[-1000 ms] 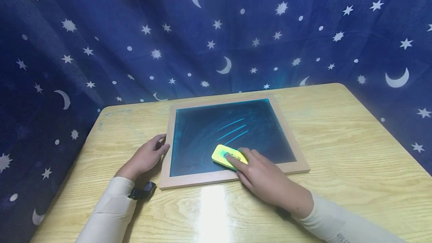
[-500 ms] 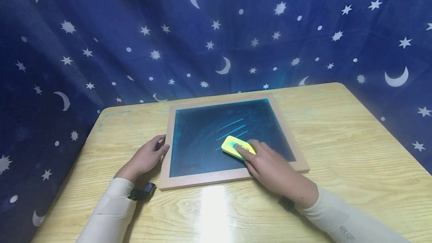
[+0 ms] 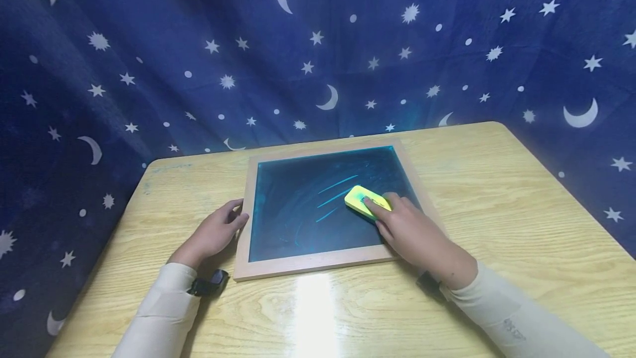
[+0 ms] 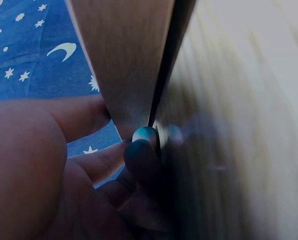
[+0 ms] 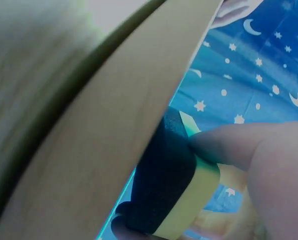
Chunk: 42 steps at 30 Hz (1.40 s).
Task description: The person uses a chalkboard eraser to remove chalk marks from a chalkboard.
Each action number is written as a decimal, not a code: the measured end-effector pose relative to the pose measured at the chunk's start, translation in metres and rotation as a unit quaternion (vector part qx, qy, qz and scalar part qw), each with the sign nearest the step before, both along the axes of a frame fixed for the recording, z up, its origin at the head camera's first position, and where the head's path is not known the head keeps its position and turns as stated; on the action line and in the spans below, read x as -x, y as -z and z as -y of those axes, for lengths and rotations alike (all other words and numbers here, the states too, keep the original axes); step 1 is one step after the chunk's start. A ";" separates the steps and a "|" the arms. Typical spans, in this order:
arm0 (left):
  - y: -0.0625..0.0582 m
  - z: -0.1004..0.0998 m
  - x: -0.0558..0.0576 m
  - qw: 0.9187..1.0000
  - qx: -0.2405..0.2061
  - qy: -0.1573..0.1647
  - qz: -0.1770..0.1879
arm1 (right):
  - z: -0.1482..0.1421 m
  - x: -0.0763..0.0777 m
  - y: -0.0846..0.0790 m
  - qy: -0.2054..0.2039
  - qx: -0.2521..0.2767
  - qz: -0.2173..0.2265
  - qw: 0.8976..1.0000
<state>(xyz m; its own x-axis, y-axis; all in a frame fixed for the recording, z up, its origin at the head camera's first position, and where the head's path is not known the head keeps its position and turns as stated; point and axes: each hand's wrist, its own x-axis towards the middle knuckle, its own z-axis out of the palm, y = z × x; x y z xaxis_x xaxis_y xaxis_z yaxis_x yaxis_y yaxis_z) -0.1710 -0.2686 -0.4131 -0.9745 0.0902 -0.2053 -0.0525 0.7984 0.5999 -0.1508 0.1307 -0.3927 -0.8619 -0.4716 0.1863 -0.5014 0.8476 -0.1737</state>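
Wiping seems to be the step in hand: the right hand (image 3: 417,233) clamps thumb and fingers on the yellow eraser (image 3: 356,196), just right of the frame's middle, on the blackboard (image 3: 283,195). Blue strokes (image 3: 338,183) remain left of it. Left-hand (image 3: 213,233) fingers lie apart, touching the wooden border (image 3: 244,247). The next move likely calls for sweeping left across those strokes, board kept steady.

The right hand (image 3: 422,231) covers the near end of the gripped eraser (image 3: 355,198), whose lettering is too small to read. Below the grip, wrist and sleeve (image 3: 517,308) hide the board's (image 3: 308,262) near-right corner; the sleeve runs off the head view's lower edge.
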 end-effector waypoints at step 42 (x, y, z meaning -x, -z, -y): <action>0.001 0.001 0.000 1.000 -0.007 0.004 0.000 | -0.018 0.015 -0.004 0.036 -0.013 -0.001 0.999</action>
<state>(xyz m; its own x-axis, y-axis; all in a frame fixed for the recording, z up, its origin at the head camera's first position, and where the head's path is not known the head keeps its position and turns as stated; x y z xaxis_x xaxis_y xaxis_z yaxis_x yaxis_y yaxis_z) -0.1707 -0.2699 -0.4137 -0.9737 0.1000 -0.2047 -0.0471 0.7905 0.6106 -0.1657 0.1487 -0.3890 -0.8934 -0.4132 0.1761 -0.4392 0.8859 -0.1494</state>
